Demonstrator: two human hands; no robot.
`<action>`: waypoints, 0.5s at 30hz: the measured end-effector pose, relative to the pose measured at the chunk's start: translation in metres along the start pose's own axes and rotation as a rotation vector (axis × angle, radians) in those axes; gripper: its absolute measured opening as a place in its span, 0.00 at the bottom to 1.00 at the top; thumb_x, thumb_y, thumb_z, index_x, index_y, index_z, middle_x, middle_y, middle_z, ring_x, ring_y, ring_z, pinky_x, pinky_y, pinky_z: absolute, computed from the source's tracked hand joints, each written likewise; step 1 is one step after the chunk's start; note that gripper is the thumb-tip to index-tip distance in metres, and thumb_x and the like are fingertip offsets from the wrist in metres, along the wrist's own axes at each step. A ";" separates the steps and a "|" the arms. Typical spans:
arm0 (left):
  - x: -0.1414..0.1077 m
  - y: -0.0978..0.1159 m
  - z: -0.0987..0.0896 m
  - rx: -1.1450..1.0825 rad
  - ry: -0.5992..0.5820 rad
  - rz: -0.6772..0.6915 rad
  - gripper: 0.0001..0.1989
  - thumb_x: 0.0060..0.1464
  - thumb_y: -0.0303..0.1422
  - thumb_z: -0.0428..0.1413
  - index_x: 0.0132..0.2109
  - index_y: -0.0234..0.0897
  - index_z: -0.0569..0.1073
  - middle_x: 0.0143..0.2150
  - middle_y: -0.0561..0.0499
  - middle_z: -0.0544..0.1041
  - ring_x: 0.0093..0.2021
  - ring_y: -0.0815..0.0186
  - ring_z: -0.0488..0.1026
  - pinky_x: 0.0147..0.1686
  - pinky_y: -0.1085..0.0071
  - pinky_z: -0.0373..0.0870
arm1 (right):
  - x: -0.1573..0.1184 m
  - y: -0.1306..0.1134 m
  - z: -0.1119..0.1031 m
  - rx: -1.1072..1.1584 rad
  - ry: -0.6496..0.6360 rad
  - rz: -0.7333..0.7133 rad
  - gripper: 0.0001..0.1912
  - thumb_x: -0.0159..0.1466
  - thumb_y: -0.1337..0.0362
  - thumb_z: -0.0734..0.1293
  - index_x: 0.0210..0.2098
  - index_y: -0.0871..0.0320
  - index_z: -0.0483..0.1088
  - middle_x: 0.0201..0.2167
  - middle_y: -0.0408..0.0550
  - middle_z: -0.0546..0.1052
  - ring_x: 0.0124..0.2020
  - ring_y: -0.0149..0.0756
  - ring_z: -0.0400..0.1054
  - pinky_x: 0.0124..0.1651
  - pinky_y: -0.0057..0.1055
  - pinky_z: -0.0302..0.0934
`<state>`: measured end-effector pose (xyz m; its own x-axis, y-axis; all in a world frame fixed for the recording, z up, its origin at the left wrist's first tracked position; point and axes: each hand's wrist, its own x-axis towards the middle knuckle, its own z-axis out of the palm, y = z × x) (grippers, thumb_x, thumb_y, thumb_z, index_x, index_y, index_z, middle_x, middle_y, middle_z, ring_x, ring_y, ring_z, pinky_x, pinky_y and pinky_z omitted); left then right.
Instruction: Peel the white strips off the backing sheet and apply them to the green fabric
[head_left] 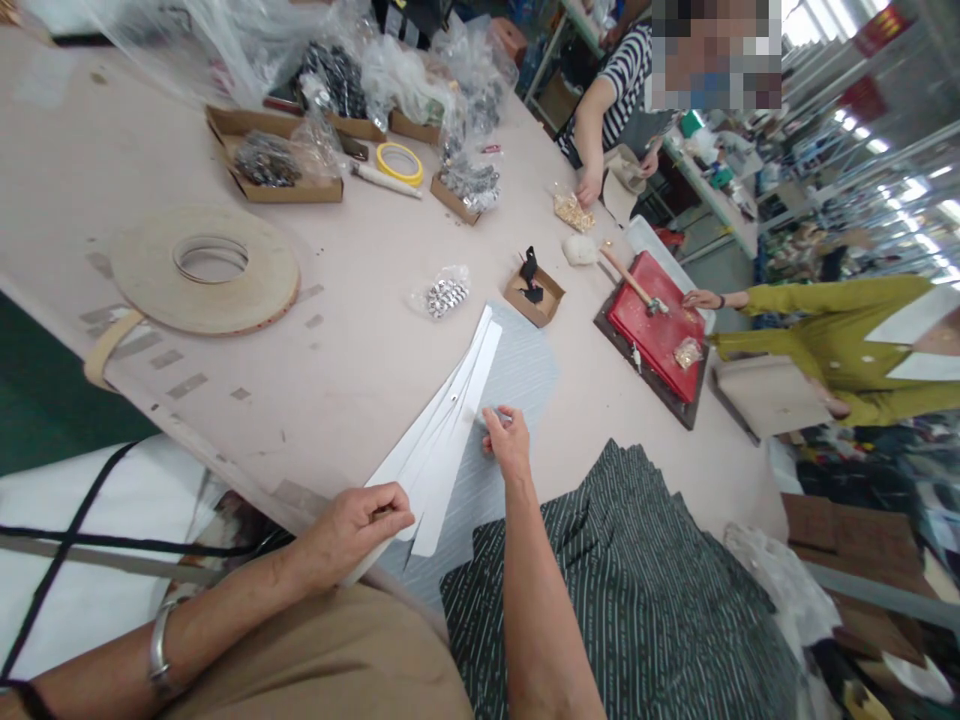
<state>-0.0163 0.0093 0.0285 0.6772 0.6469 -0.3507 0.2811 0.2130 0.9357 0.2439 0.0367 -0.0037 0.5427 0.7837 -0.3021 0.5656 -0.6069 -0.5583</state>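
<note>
My left hand [366, 528] is closed at the table's near edge, thumb against forefinger, on a pale strip [369, 565] that shows below it. My right hand [508, 442] is closed too, held over a grey striped sheet [525, 360]; what its curled fingers hold, if anything, I cannot make out. Between the hands lie several long white strips [444, 480], fanned out and overlapping. A small shiny piece [454, 399] rests on them. Dark striped fabric pieces [607, 580] are stacked under and beside my right forearm.
A big tape roll [142, 290] lies at left. Beyond the strips are a bag of metal parts [446, 295] and a small cardboard box [550, 305]. A hammer [634, 282] lies on a red block [652, 335]. Two co-workers handle pieces across the table, one in a yellow-green sleeve [832, 305].
</note>
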 end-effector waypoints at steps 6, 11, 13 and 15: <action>-0.004 0.002 0.000 -0.002 -0.023 -0.030 0.13 0.56 0.40 0.51 0.28 0.36 0.67 0.25 0.57 0.63 0.28 0.69 0.59 0.30 0.74 0.56 | -0.036 -0.022 0.018 -0.137 -0.030 -0.153 0.32 0.58 0.56 0.68 0.58 0.64 0.61 0.46 0.57 0.74 0.47 0.44 0.70 0.52 0.40 0.63; -0.007 0.006 0.001 -0.004 -0.024 -0.041 0.14 0.55 0.41 0.52 0.27 0.36 0.67 0.24 0.57 0.62 0.28 0.69 0.59 0.30 0.73 0.56 | -0.040 -0.039 0.027 -0.274 -0.032 -0.135 0.30 0.61 0.64 0.63 0.60 0.69 0.57 0.48 0.66 0.72 0.48 0.49 0.70 0.52 0.45 0.63; -0.008 0.006 0.002 -0.005 -0.025 -0.039 0.15 0.55 0.42 0.51 0.28 0.36 0.67 0.25 0.57 0.62 0.29 0.68 0.59 0.31 0.73 0.56 | -0.038 -0.047 0.029 -0.324 -0.030 -0.126 0.30 0.60 0.67 0.62 0.61 0.71 0.56 0.47 0.69 0.72 0.45 0.52 0.71 0.48 0.46 0.65; -0.009 0.005 0.003 -0.001 -0.028 -0.036 0.15 0.55 0.42 0.51 0.28 0.36 0.68 0.25 0.56 0.63 0.30 0.68 0.60 0.32 0.73 0.57 | -0.037 -0.055 0.032 -0.363 -0.031 -0.127 0.31 0.60 0.70 0.61 0.61 0.74 0.54 0.44 0.73 0.72 0.43 0.55 0.72 0.45 0.48 0.65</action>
<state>-0.0191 0.0028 0.0363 0.6855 0.6178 -0.3854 0.3055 0.2365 0.9224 0.1730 0.0458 0.0135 0.4384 0.8558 -0.2744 0.8133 -0.5078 -0.2842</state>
